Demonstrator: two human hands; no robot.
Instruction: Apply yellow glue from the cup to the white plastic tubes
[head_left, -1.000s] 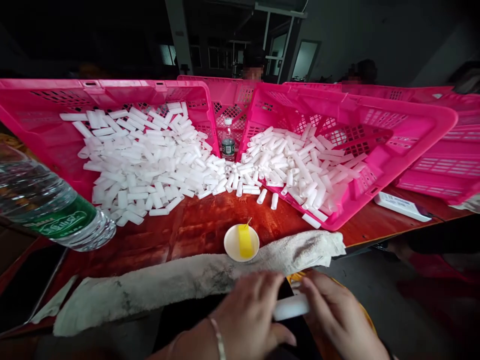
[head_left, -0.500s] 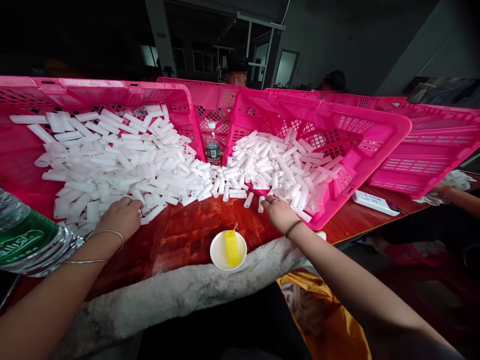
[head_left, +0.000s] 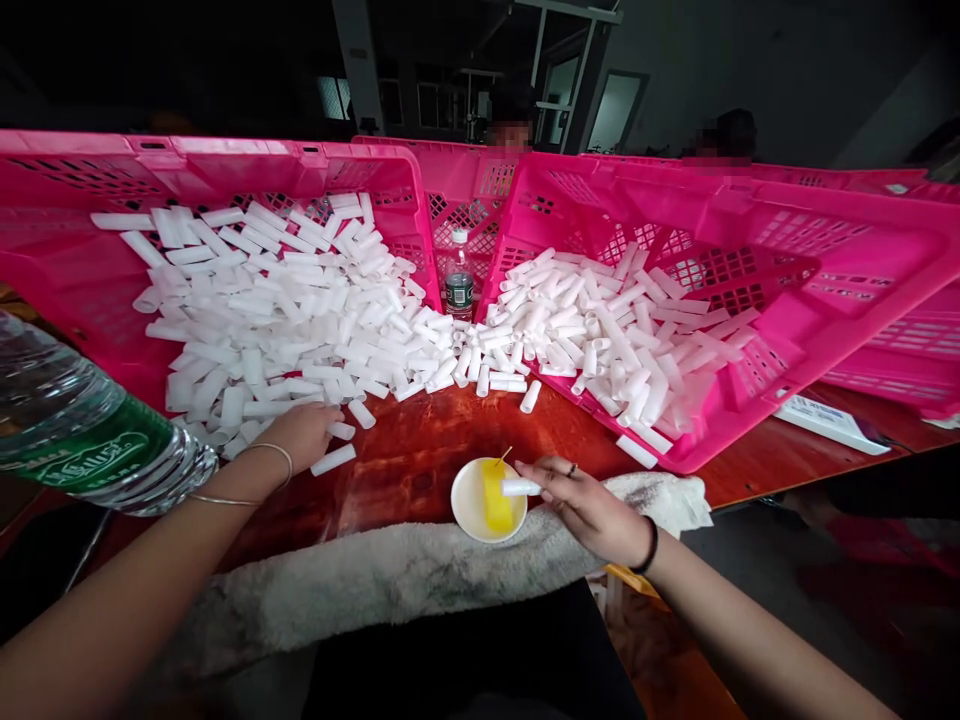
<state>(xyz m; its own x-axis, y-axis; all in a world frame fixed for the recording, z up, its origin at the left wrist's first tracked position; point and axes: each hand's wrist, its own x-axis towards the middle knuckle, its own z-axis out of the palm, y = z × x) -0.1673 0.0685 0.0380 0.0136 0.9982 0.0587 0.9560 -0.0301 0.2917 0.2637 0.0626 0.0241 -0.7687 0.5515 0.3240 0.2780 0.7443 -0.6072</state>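
Note:
My right hand (head_left: 596, 508) pinches a short white plastic tube (head_left: 519, 487), which reaches over the rim of a small white bowl (head_left: 463, 500). In the bowl stands a yellow block (head_left: 496, 505) with a thin pin-like tip at its top. My left hand (head_left: 304, 437) rests at the front of the left heap of white tubes (head_left: 292, 300). Its fingers are curled on one white tube (head_left: 342, 431), partly hidden by the fingertips. A loose tube (head_left: 334, 460) lies just in front of that hand. The right heap of tubes (head_left: 570, 320) spills toward the middle.
Tilted pink baskets (head_left: 847, 250) stand behind and beside the heaps. A large water bottle (head_left: 97, 430) leans at the left, and a small bottle (head_left: 459, 280) stands between the baskets. A grey towel (head_left: 360, 580) lines the red table's front edge. A white box (head_left: 829, 422) lies right.
My right hand has moved from the right heap to the bowl with a tube in its fingers. My left hand has shifted slightly along the heap's front edge. The view has turned left.

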